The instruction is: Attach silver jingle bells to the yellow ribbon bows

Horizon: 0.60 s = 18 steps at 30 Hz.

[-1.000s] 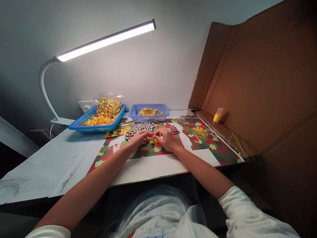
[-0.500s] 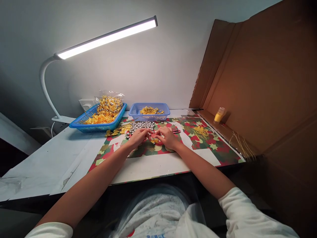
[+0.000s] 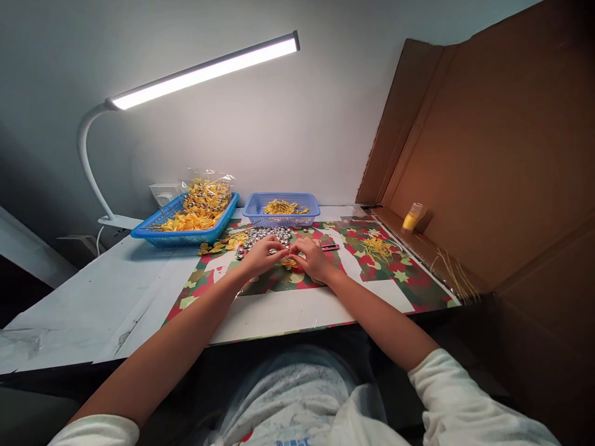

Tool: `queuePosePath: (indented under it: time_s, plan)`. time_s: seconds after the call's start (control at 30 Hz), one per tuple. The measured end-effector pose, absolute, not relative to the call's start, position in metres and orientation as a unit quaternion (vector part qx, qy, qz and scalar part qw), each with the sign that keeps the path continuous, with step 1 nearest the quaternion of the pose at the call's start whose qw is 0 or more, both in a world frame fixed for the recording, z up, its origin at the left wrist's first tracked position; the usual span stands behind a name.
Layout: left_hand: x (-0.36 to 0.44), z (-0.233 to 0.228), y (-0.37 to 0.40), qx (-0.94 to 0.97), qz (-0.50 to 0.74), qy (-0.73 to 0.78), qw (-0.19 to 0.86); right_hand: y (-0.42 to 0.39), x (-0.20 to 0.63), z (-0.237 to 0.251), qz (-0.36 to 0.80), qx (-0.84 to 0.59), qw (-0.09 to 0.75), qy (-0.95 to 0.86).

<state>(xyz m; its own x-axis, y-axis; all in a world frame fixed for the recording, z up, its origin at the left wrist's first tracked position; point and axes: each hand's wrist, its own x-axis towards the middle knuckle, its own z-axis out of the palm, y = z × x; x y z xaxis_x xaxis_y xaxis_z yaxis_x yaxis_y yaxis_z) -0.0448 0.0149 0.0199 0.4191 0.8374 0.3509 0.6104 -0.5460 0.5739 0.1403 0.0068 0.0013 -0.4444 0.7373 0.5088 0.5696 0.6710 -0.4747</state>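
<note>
Above the table, my left hand (image 3: 263,255) and my right hand (image 3: 312,258) meet fingertip to fingertip, both pinched closed. Just below the fingers hangs a small yellow ribbon piece (image 3: 289,264), bow-like in shape; the part gripped is mostly hidden by the fingertips. Behind my left hand lies a pile of shiny silver beads or bells (image 3: 269,235). More yellow ribbon pieces (image 3: 223,244) lie to the left of that pile. A red-handled tool (image 3: 330,247), perhaps a cutter, lies right beside my right hand.
A blue basket (image 3: 186,238) heaped with yellow pieces stands at back left, and a smaller blue basket (image 3: 281,220) behind the pile. Yellow cords (image 3: 377,248) lie on the right. A yellow-filled bottle (image 3: 411,218) stands by the cardboard wall (image 3: 493,142). A lamp (image 3: 204,74) hangs overhead.
My fingertips have come closer together, and my left fingers have straightened toward the right hand. The yellow ribbon piece has shifted slightly left. The whole view has moved a little.
</note>
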Motion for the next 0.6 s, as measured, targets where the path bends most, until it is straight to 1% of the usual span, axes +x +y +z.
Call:
queuePosePath:
  time_s: [0.13, 0.43, 0.6]
  plan:
    - [-0.0450, 0.0206, 0.0152, 0.816, 0.309, 0.440, 0.213, 0.0079, 0.1394, 0.0012, 0.111, -0.387, 0.353, -0.845]
    - [-0.0438, 0.0215, 0.0143, 0.811, 0.318, 0.456, 0.183, 0.0093, 0.1396, 0.0009, 0.094, -0.391, 0.350, -0.846]
    - [-0.0454, 0.0265, 0.0147, 0.808, 0.332, 0.436, 0.215, 0.0093, 0.1375, 0.0022, 0.119, -0.387, 0.370, -0.836]
